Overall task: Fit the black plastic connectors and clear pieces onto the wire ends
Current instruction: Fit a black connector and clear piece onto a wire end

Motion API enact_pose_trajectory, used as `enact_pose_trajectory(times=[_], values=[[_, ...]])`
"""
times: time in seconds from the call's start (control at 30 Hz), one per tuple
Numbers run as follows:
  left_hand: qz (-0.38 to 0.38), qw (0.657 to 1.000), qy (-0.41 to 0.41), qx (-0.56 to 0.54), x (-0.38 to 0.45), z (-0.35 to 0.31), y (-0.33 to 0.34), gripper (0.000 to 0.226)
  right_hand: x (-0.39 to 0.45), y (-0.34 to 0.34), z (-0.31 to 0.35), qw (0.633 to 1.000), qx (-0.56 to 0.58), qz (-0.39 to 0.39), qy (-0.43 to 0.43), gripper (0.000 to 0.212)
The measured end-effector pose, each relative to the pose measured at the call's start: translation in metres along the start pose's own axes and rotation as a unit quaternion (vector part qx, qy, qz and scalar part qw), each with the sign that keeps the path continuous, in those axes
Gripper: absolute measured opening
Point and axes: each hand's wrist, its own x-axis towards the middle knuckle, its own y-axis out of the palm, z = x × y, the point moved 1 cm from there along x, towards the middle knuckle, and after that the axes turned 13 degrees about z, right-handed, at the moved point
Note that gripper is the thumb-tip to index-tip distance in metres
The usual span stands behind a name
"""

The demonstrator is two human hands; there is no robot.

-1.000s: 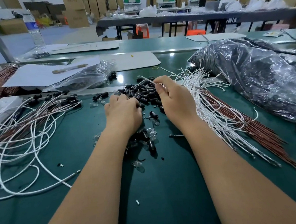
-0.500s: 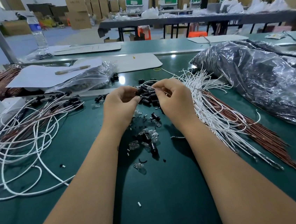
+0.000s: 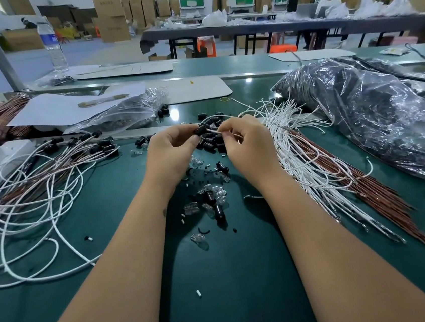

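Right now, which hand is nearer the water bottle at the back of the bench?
Left. The left hand sits below and to the right of the water bottle; the right hand lies farther right, beside the white wire bundle.

The table top (image 3: 231, 277) is a smooth, slightly glossy green mat. Black connectors (image 3: 210, 141) look like shiny plastic; clear pieces (image 3: 198, 239) are glassy. White wires (image 3: 297, 157) look matt, and the right-hand bag (image 3: 374, 117) is crinkled glossy film.

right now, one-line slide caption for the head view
Left hand holds a black plastic connector while right hand feeds a thin white wire into it over the green table.
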Motion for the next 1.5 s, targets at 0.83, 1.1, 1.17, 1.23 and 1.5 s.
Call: enact_pose_trajectory(times=[0.83,1.1,1.17,1.23,1.5], values=[[0.011,0.989,-0.053,-0.141,0.000,-0.001,-0.001,0.015,-0.002,0.001,0.008,0.997,-0.064,-0.005,-0.036,0.005],[0.029,0.988,-0.073,-0.131,0.000,0.000,0.006,0.007,0.001,0.007,0.008,0.999,-0.002,0.002,-0.049,0.011],[0.015,0.991,-0.068,-0.114,0.001,0.001,0.006,0.013,0.001,0.007,0.010,0.999,0.010,-0.007,-0.053,0.015],[0.001,0.995,-0.062,-0.084,0.001,0.001,0.004,0.019,0.000,0.007,0.012,0.998,0.015,0.002,-0.054,0.024],[-0.032,0.974,0.009,0.223,-0.002,-0.003,0.001,0.037,0.001,0.010,0.010,0.991,-0.115,0.049,-0.052,0.016]])
